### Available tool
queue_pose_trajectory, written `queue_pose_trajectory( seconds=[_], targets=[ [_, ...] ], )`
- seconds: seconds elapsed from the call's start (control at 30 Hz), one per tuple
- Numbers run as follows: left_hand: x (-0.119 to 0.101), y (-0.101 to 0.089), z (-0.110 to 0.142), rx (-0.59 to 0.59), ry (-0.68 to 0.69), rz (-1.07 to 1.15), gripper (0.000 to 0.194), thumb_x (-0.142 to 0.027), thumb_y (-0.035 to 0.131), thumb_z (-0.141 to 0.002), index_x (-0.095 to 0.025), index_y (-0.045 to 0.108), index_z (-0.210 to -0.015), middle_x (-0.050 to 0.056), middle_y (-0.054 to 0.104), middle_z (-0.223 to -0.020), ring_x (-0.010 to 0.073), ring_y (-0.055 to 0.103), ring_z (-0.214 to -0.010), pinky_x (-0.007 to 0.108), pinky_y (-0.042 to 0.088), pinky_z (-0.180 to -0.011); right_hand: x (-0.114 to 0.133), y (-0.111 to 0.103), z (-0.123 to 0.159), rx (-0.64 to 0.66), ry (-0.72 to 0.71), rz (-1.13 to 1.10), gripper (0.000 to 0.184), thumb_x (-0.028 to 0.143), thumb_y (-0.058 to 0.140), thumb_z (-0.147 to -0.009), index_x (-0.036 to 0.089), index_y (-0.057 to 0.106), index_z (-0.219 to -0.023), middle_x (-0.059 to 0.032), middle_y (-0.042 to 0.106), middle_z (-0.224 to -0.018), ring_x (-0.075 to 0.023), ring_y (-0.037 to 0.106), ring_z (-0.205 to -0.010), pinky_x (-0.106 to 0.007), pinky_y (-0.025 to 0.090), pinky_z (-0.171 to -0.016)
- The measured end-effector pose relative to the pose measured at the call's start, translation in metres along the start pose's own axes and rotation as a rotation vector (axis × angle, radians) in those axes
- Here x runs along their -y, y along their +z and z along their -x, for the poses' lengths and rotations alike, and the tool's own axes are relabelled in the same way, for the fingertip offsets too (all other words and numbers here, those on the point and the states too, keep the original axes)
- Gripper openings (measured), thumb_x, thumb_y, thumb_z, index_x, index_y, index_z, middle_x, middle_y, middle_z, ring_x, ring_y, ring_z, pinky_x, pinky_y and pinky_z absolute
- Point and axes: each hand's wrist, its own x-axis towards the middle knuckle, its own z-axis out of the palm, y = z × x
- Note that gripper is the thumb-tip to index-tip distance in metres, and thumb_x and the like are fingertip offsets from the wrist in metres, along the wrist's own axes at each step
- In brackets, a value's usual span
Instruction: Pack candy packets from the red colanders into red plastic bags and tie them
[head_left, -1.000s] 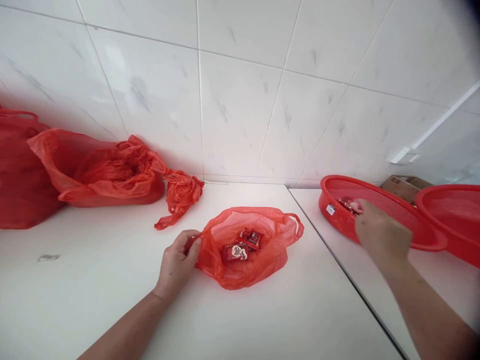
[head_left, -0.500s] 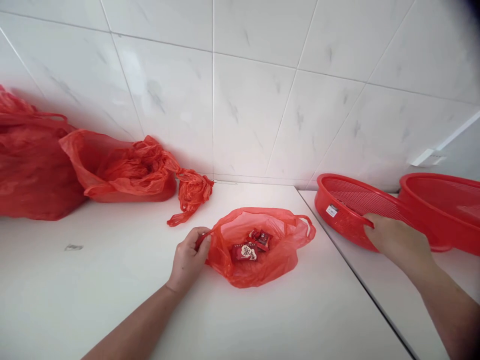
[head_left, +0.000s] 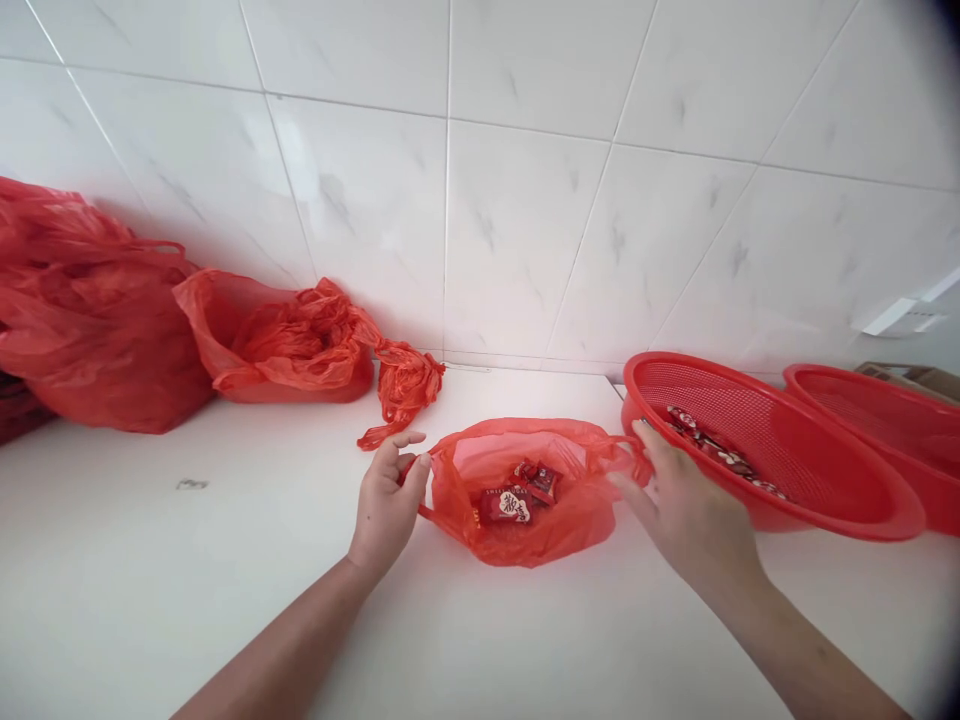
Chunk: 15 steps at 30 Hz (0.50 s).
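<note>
A small red plastic bag (head_left: 525, 525) lies open on the white counter (head_left: 225, 560) with a few red wrapped candies (head_left: 517, 497) inside. My left hand (head_left: 386, 500) pinches the bag's left handle between thumb and forefinger, with the other fingers raised. My right hand (head_left: 686, 515) is at the bag's right handle, fingers stretched and apart, with the thumb up by the rim of a red mesh basket (head_left: 825, 500). That basket sits tilted just right of the bag and holds several wrapped candies (head_left: 712, 450).
More red plastic bags lie against the tiled wall: a large full one (head_left: 90, 320) at far left and a crumpled open one (head_left: 292, 340) beside it. A second red basket (head_left: 900, 420) sits behind the first, with a cardboard box (head_left: 915, 378) behind it.
The red mesh basket has come closer to the bag and tilted. My right hand moved left from the basket's rim to the bag's right handle. My left hand stayed on the left handle.
</note>
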Motion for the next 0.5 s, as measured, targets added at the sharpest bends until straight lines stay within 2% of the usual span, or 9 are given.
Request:
queue_pose_trajectory(
  seconds=[0.1,0.17,0.23,0.3,0.33,0.37,0.47,0.5],
  targets=[
    [-0.017,-0.003,-0.008,0.023,-0.065,0.073,0.030,-0.038,0.052,-0.082,-0.020,0.050,-0.105,-0.009,0.042,-0.048,0.0088,0.040,-0.045,0.018,0.037,-0.044,0.006,0.016,-0.009,0.136,0.102,-0.220,0.072,0.049,0.050,-0.080,0.024,0.023,-0.142,-0.0126,0.046,-0.135,-0.0323,0.055,-0.108,-0.044,0.046,-0.080],
    [-0.030,-0.004,-0.020,0.075,-0.114,0.119,0.031,-0.037,0.056,-0.079,-0.019,0.051,-0.103,-0.008,0.044,-0.049,0.0089,0.043,-0.045,0.017,0.038,-0.043,0.005,0.024,-0.023,0.199,0.201,-0.418,0.068,0.039,0.055,-0.076,0.020,0.031,-0.137,-0.0144,0.045,-0.135,-0.0318,0.051,-0.114,-0.044,0.045,-0.084],
    [-0.049,-0.003,-0.035,0.179,-0.157,0.184,0.031,-0.034,0.061,-0.075,-0.018,0.052,-0.100,-0.007,0.047,-0.051,0.0087,0.046,-0.045,0.017,0.038,-0.042,0.004,0.026,-0.038,0.317,0.239,-0.618,0.046,0.034,0.055,-0.075,0.019,0.050,-0.118,-0.0134,0.060,-0.113,-0.0271,0.059,-0.097,-0.039,0.048,-0.074],
    [-0.074,-0.002,-0.051,0.290,-0.164,0.278,0.029,-0.030,0.064,-0.073,-0.016,0.053,-0.096,-0.006,0.050,-0.056,0.0076,0.047,-0.045,0.017,0.039,-0.043,0.005,0.017,-0.054,0.385,0.239,-0.874,0.023,0.032,0.056,-0.075,0.020,0.059,-0.094,-0.0060,0.063,-0.082,-0.0186,0.059,-0.069,-0.030,0.046,-0.057],
    [-0.090,-0.002,-0.057,0.308,-0.129,0.339,0.027,-0.026,0.065,-0.072,-0.016,0.054,-0.094,-0.005,0.051,-0.058,0.0071,0.049,-0.047,0.017,0.040,-0.044,0.007,0.010,-0.060,0.357,0.237,-1.030,0.017,0.032,0.058,-0.074,0.020,0.059,-0.086,-0.0019,0.059,-0.071,-0.0145,0.055,-0.059,-0.026,0.043,-0.051],
    [-0.106,-0.002,-0.062,0.300,-0.062,0.388,0.026,-0.023,0.066,-0.071,-0.015,0.055,-0.093,-0.004,0.052,-0.059,0.0064,0.050,-0.048,0.015,0.039,-0.044,0.010,0.000,-0.067,0.274,0.253,-1.200,0.015,0.030,0.062,-0.071,0.020,0.058,-0.081,0.0010,0.056,-0.067,-0.0113,0.051,-0.054,-0.023,0.040,-0.047],
    [-0.153,-0.006,-0.065,0.274,0.176,0.527,0.025,-0.017,0.066,-0.072,-0.017,0.057,-0.096,-0.004,0.053,-0.064,0.0059,0.053,-0.053,0.014,0.042,-0.048,0.015,-0.034,-0.080,-0.111,0.276,-1.563,0.018,0.023,0.071,-0.063,0.019,0.058,-0.074,0.0033,0.053,-0.067,-0.0082,0.048,-0.056,-0.020,0.039,-0.047],
    [-0.164,-0.009,-0.064,0.272,0.226,0.557,0.025,-0.016,0.066,-0.073,-0.018,0.057,-0.096,-0.004,0.054,-0.065,0.0062,0.055,-0.055,0.015,0.043,-0.049,0.016,-0.044,-0.082,-0.193,0.264,-1.626,0.018,0.021,0.072,-0.062,0.019,0.059,-0.073,0.0037,0.052,-0.066,-0.0077,0.048,-0.056,-0.019,0.040,-0.047]
  ],
)
